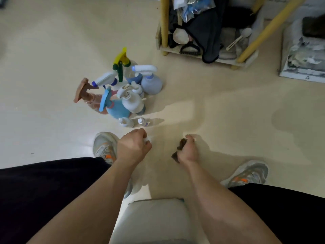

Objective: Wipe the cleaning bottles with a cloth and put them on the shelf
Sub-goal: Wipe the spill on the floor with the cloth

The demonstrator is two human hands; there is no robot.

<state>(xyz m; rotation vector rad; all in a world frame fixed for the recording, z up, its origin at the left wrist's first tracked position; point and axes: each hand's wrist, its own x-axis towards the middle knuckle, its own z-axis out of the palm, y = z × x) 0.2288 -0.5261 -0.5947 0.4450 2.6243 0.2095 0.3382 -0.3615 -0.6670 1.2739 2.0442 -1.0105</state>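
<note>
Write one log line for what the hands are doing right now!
left hand: grips small white thing | right hand: grips brown cloth | bottles: clustered on floor

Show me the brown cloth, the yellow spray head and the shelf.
brown cloth (182, 144): head view, its upper end.
yellow spray head (122, 58): head view, its top.
shelf (164, 29): head view, its left post.
</note>
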